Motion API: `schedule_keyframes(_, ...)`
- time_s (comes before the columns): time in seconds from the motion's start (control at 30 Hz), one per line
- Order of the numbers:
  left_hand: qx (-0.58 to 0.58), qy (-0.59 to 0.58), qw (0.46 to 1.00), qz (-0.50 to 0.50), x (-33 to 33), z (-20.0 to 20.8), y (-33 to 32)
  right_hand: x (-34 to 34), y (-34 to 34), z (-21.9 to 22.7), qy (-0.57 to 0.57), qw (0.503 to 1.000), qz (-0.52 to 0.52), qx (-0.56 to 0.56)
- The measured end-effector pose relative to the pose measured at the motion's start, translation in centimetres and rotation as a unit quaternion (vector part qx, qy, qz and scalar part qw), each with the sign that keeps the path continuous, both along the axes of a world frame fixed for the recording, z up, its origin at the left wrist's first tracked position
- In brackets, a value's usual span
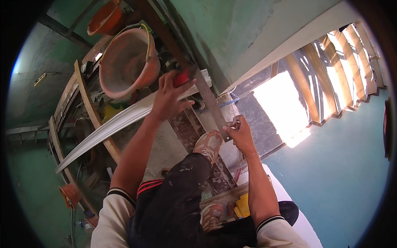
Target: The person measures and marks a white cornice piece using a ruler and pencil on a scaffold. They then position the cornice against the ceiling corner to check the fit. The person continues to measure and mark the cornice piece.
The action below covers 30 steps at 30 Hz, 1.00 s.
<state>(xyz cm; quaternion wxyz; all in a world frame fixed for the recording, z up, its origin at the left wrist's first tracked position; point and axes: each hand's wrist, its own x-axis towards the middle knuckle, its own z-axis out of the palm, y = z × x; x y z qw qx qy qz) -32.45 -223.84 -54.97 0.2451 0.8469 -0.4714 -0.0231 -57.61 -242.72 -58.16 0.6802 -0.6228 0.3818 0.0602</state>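
A metal blade with a red block set across its far end, by its shape a try square (214, 104), lies slantwise between my hands. The fingers of my left hand (168, 96) bend over its red handle, while the thumb sticks out apart below. My right hand (241, 134) pinches the blade's near end, close to a small hole. Under my left hand runs a long white ribbed moulding (124, 118), sloping from lower left to upper right. The blade crosses near its right end. My shoe (209, 144) stands just beside the blade's near end.
A large orange bucket (129, 64) sits beyond the moulding, with an orange basin (106, 18) farther back. Wooden bars (91, 103) stand at the left. A green wall (244, 37) rises ahead; sunlit steps (326, 74) lie right. Something yellow (242, 206) is near my feet.
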Motion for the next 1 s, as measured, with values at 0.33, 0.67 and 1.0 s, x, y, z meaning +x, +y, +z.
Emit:
schedule_keyframes(0.33,-0.015,0.174,0.941,0.289,-15.7,-10.0,13.5,1.5,-2.0,-1.5,0.032,0.949,0.266,-0.168)
schedule_keyframes(0.67,-0.004,0.213,0.932,0.294,-14.2,-13.0,12.1,-0.6,-1.8,1.3,0.044,0.970,0.165,-0.172)
schedule_keyframes(1.0,0.051,0.048,0.935,0.347,-14.6,-9.8,11.0,1.5,0.4,1.9,-0.080,0.948,0.044,-0.305)
